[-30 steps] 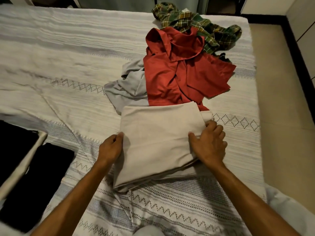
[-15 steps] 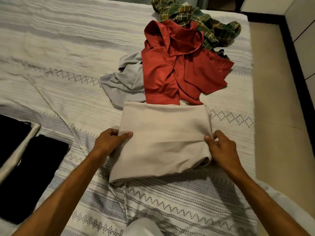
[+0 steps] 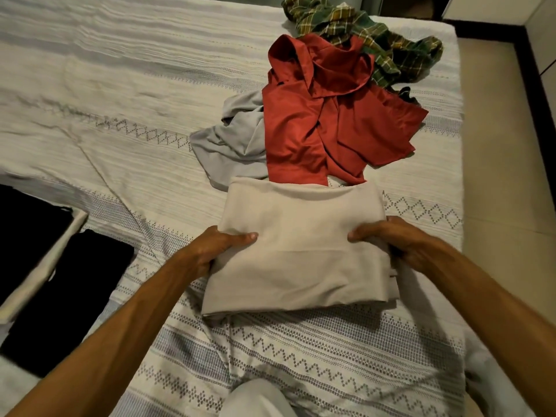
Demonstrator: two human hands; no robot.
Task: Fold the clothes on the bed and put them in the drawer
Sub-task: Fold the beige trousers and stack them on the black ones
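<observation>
A folded beige garment lies on the bed in front of me. My left hand grips its left edge, thumb on top and fingers underneath. My right hand grips its right edge the same way. Behind it lie an unfolded red shirt, a grey garment partly under the red one, and a crumpled green plaid shirt at the far end.
Folded black clothes and a pale folded piece rest at the bed's left near corner. The bed's right edge meets a beige floor. A cabinet front stands at the far right.
Both hands slid from resting on the beige garment's top and sides to gripping under its left and right edges. The garment's near part looks slightly raised.
</observation>
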